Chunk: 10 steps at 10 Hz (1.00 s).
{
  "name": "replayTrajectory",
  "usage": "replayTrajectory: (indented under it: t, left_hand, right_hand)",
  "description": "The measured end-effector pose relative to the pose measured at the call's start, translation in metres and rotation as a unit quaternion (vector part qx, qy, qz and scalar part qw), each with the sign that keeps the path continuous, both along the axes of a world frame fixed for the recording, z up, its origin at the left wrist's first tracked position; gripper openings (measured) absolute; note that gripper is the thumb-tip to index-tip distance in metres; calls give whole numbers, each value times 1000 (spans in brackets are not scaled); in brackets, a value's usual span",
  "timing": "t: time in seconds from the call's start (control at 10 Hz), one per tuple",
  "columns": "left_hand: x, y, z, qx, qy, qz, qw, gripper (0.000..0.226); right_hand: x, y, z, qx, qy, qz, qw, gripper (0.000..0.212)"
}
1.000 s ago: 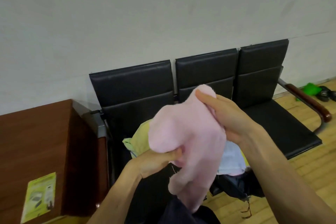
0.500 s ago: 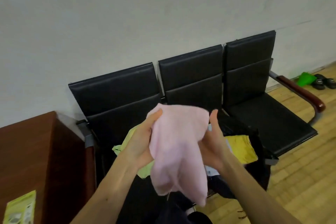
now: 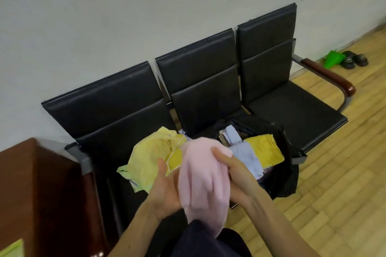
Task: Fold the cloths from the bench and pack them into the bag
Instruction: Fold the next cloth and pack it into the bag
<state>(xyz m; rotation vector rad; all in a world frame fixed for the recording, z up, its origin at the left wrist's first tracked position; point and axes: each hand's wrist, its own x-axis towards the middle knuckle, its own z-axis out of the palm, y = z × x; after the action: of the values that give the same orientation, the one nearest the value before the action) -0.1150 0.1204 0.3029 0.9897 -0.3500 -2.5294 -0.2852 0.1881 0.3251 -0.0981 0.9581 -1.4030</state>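
Note:
A pink cloth point(image 3: 203, 175) hangs between my hands in front of the black three-seat bench point(image 3: 200, 81). My left hand point(image 3: 166, 190) presses against its left side with the palm and straight fingers. My right hand point(image 3: 231, 171) grips its upper right edge, fingers curled over the fabric. A pale yellow cloth point(image 3: 150, 158) lies crumpled on the left seat. The black bag point(image 3: 286, 152) stands open on the middle seat, holding a folded yellow cloth point(image 3: 264, 148) and a light blue cloth point(image 3: 246, 156).
A brown wooden cabinet point(image 3: 37, 194) stands at the left beside the bench. The bench's right armrest point(image 3: 330, 77) sticks out over the wooden floor. Black sandals point(image 3: 355, 59) and a green object point(image 3: 334, 58) lie by the wall at far right.
The view has tilted down and shifted, so the bag and its folded cloths show. My hands have lowered with the pink cloth, and my right hand now curls over its upper edge.

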Motion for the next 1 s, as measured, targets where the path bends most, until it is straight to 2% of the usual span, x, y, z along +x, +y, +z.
replayTrajectory:
  t: [0.1, 0.2, 0.3, 0.4, 0.5, 0.6, 0.7, 0.8, 0.9, 1.0]
  left_hand:
    - [-6, -4, 2, -65, -48, -84, 993, 62]
    - [-12, -30, 8, -174, -127, -131, 968, 39]
    - [-21, -57, 12, -214, -144, -82, 963, 46]
    - [-23, -75, 17, -256, -157, -68, 951, 33]
    - [-15, -98, 24, -322, -231, -120, 910, 53]
    - [-4, -116, 42, -378, -228, -174, 880, 75]
    - [2, -129, 69, -447, -225, -183, 846, 83]
    - [8, -139, 95, -473, -189, -166, 844, 62]
    - [15, -151, 116, -419, -182, -100, 884, 51]
    - [22, -156, 127, -393, -211, -31, 894, 56]
  right_hand:
    - [-18, -16, 1, 27, -33, -28, 999, 50]
    - [-34, -28, 12, 24, -55, -28, 998, 49]
    - [-34, -35, 1, 22, 55, 50, 997, 68]
    - [-25, -35, -2, 26, 205, 154, 966, 51]
    - [-31, -44, 15, 17, 228, 105, 968, 33]
    - [-39, -57, 41, -9, 292, 83, 953, 22]
    - [-41, -73, 61, -24, 374, 83, 923, 26]
    - [-40, -89, 80, -9, 455, 84, 886, 26]
    - [-34, -101, 95, -6, 477, 62, 877, 25]
    - [-24, -107, 112, -19, 477, 30, 878, 24]
